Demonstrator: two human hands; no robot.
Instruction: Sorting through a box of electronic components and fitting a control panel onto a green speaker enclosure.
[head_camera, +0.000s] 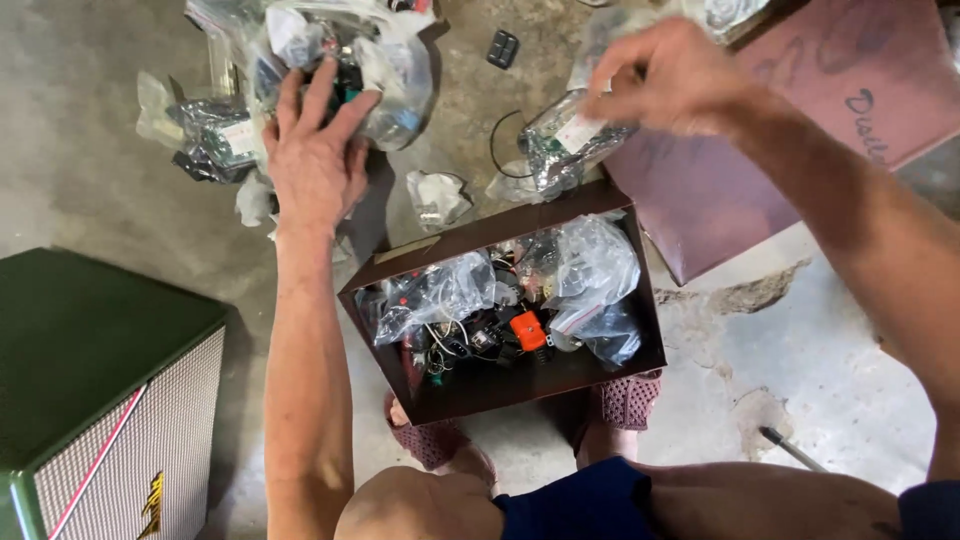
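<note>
A dark brown cardboard box (500, 385) of small parts and clear bags sits on the concrete floor (830, 370) nearest the knees. Beyond it, the right hand (665, 80) pinches a clear plastic bag of small metal parts (560, 145). The left hand (315, 160), fingers spread, presses flat on a heap of clear plastic bags (330, 60) farther left.

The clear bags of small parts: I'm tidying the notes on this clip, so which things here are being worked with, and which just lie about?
In hand:
left hand on a pile of clear bags
right hand on another bag of parts
open brown box of parts

Lying about:
green speaker cabinet
pink lid
small black switch
</note>
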